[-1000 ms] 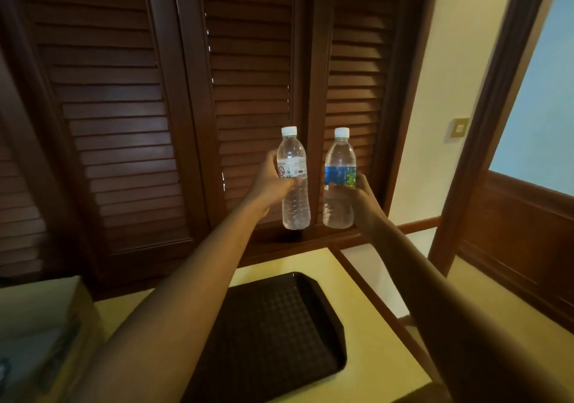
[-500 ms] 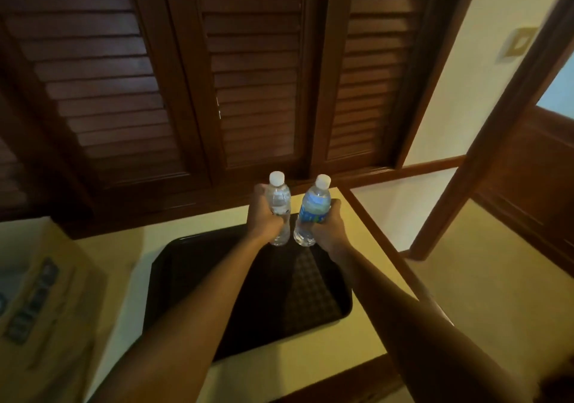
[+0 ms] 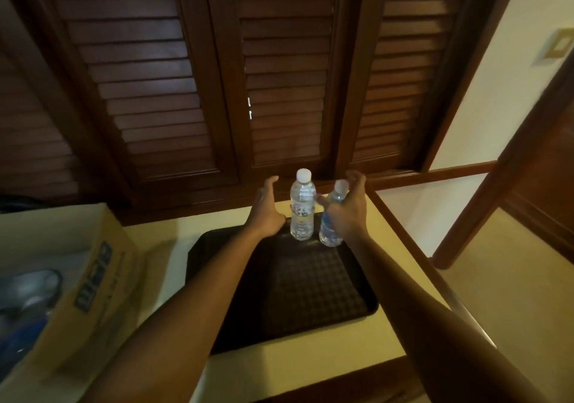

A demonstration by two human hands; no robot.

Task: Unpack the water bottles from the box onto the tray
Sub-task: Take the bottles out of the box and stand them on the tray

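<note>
Two clear water bottles stand upright at the far edge of the dark tray (image 3: 310, 303). The left bottle (image 3: 302, 210) has a white cap and a pale label. The right bottle (image 3: 330, 225) has a blue label and is partly hidden behind my right hand (image 3: 346, 213). My left hand (image 3: 267, 213) is just left of the left bottle, fingers spread and apart from it. My right hand is spread open in front of the right bottle, fingers off it. The cardboard box (image 3: 77, 278) stands at the left with more bottles (image 3: 31, 294) inside.
The tray lies on a cream table (image 3: 310, 368) with a dark wooden edge. Dark louvred shutters (image 3: 279, 76) stand right behind the table. A wooden door frame (image 3: 503, 185) and cream floor are to the right.
Both bottles came down from in front of the shutters onto the tray's far edge. My two hands have let go of them and opened.
</note>
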